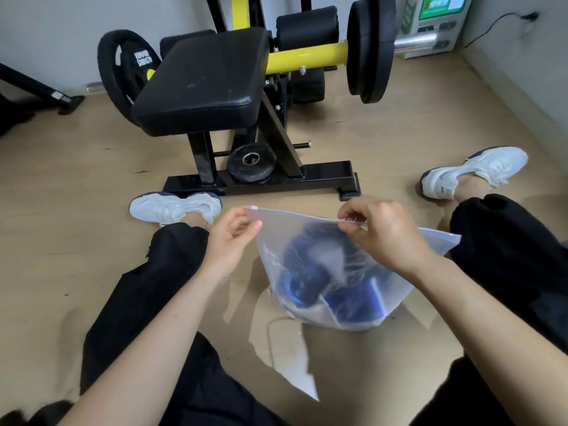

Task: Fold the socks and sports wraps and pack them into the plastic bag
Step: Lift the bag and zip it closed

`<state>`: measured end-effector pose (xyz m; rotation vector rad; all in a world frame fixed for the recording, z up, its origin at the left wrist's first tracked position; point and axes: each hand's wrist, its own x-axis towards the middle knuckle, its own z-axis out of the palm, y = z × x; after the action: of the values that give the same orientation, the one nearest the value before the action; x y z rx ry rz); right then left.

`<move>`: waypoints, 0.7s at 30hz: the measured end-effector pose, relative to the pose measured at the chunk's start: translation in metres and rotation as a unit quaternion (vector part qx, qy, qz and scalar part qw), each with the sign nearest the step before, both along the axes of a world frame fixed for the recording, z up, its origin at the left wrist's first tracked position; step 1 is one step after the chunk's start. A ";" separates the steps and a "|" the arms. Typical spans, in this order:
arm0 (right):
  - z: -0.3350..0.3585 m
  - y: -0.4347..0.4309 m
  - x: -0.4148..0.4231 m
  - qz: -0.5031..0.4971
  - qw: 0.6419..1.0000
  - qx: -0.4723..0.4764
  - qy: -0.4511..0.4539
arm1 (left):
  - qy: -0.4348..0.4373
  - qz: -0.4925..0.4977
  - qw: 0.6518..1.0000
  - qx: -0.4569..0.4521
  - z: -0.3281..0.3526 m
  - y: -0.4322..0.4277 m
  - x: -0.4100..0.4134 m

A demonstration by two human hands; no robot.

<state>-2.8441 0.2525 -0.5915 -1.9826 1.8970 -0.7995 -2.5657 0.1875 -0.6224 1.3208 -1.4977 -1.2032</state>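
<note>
1. Left hand [233, 238]: thumb and forefinger pinch the top edge of the plastic bag [412, 262] at its left corner, just beside the small white slider [254, 207] of the zip.
2. Right hand [381, 232]: the fingertips pinch the same top edge further along, towards the bag's right side. The stretch of edge between the two hands is drawn straight and nearly level.
3. Plastic bag: translucent, held up by its mouth between the person's spread legs. Its rounded bottom hangs low over the floor [92, 210]; whether it touches cannot be told. Its right corner lies against the right trouser leg [507, 241].
4. Contents: a bundle of dark and bright blue fabric [316, 272] fills the lower middle of the bag, with a paler grey-white piece [307, 313] beneath it. Which pieces are socks and which are sports wraps cannot be told through the plastic.
5. Progress (a judgement): all the fabric in view lies inside the bag, so folding and packing appear done. The step in hand looks like closing the zip. Whether any part of the mouth is already sealed cannot be told.
6. Surroundings: beyond the white trainers [175, 207] stands a black and yellow weight machine [209, 87] with a padded seat, well apart from the bag.
</note>
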 end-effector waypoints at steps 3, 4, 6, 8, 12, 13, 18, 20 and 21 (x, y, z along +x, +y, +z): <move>-0.001 0.017 -0.021 -0.026 0.999 -0.030 0.013 | 0.032 0.045 0.998 -0.005 -0.001 0.010 -0.012; -0.003 0.025 -0.031 -0.045 0.998 -0.037 0.022 | 0.028 0.053 0.998 -0.012 -0.001 0.012 -0.014; -0.007 0.043 -0.056 -0.096 0.995 -0.029 0.029 | -0.006 0.062 0.997 -0.036 -0.001 0.015 -0.016; -0.013 0.061 -0.078 -0.139 0.990 -0.003 0.001 | -0.034 0.055 0.996 -0.068 0.001 0.017 -0.017; -0.025 0.084 -0.091 -0.150 0.985 0.035 -0.080 | -0.087 0.019 0.990 -0.109 0.013 0.023 -0.023; -0.026 0.086 -0.090 -0.151 0.983 0.033 -0.098 | -0.101 0.015 0.989 -0.110 0.015 0.024 -0.023; -0.024 0.076 -0.088 -0.151 0.982 0.029 -0.112 | -0.216 -0.006 0.968 -0.124 0.031 0.019 -0.021; -0.023 0.070 -0.091 -0.153 0.983 0.058 -0.088 | -0.298 -0.049 0.941 -0.152 0.040 0.016 -0.022; -0.023 0.068 -0.093 -0.153 0.982 0.068 -0.087 | -0.350 -0.076 0.919 -0.165 0.045 0.013 -0.024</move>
<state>-2.9370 0.3205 -0.6142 -1.5095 2.1166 -0.8615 -2.5893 0.2006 -0.5770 1.4912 -2.2250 -0.5185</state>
